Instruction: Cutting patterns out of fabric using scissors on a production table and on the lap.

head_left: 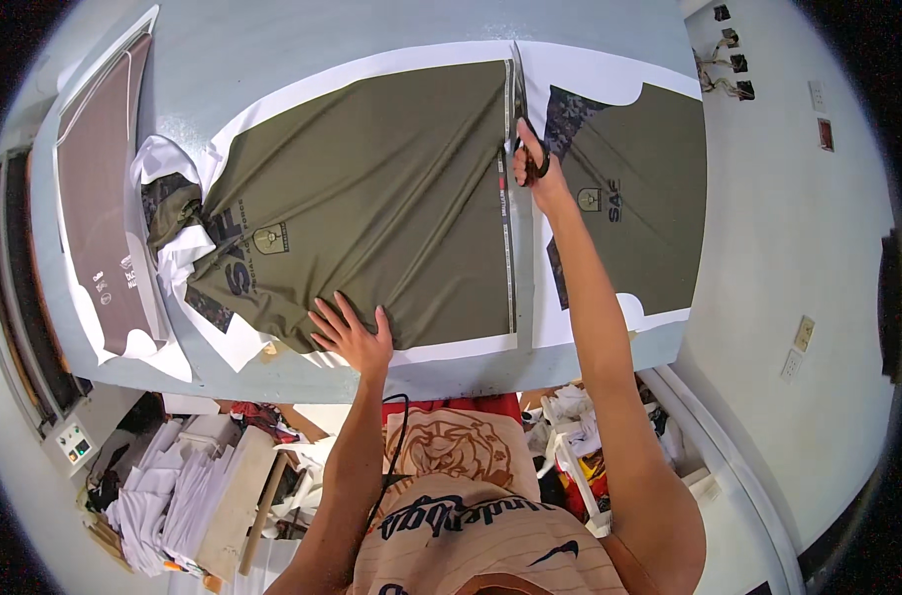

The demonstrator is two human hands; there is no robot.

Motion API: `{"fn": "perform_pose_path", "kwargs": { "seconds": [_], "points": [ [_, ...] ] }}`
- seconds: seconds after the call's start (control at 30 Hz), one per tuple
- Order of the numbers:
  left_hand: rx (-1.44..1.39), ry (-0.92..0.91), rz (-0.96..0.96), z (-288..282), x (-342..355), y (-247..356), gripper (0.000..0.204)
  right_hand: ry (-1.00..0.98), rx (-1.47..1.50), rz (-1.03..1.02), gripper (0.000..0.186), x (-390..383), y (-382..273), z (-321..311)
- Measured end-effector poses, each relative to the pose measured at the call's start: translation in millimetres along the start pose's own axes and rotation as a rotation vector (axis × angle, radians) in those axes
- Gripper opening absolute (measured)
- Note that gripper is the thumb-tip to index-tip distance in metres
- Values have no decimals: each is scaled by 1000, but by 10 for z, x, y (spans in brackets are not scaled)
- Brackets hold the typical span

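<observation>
A large olive green printed fabric panel point(401, 198) with white margins lies across the table, wrinkled and bunched at its left end. My left hand point(355, 335) rests flat on its near edge, fingers spread. In my right hand point(538, 171) is a pair of scissors with black handles point(523, 149), fingers through the grips. The blades point away from me along the panel's right edge, close to the far white margin. To the right of the scissors lies a second olive panel point(644, 198) with dark camouflage patches, separated from the first by a strip of table.
A brown panel point(109, 198) with white edging lies at the table's left end. The grey-blue table point(451, 375) has its near edge before me. Below it are stacked white pieces point(178, 496) and mixed cloth scraps point(580, 426). A white wall point(778, 248) stands at right.
</observation>
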State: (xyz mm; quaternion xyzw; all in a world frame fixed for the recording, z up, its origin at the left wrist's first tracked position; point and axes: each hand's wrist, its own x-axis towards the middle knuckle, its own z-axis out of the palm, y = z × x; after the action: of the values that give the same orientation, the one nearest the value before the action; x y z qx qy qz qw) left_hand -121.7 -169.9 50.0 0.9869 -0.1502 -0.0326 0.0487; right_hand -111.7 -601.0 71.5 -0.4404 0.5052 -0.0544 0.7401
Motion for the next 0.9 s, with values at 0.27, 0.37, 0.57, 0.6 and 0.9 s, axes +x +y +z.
{"fn": "perform_pose_path", "kwargs": {
  "seconds": [0.27,0.37,0.57,0.6,0.9],
  "points": [
    [20,10,6,-1,-4,-50,86,-34,-31,-39,57,99,-15,47],
    [16,-7,10,20,-14,-15,85,-57,13,-27,58,199,-67,-50],
    [29,-3,0,-19,0,-39,85,-26,-37,-69,53,204,-70,70],
    [24,2,4,-4,13,-24,85,-23,-37,-77,53,234,-73,50],
    [25,-19,-13,-80,2,-5,82,-46,-53,-45,55,282,-140,45]
  ]
}}
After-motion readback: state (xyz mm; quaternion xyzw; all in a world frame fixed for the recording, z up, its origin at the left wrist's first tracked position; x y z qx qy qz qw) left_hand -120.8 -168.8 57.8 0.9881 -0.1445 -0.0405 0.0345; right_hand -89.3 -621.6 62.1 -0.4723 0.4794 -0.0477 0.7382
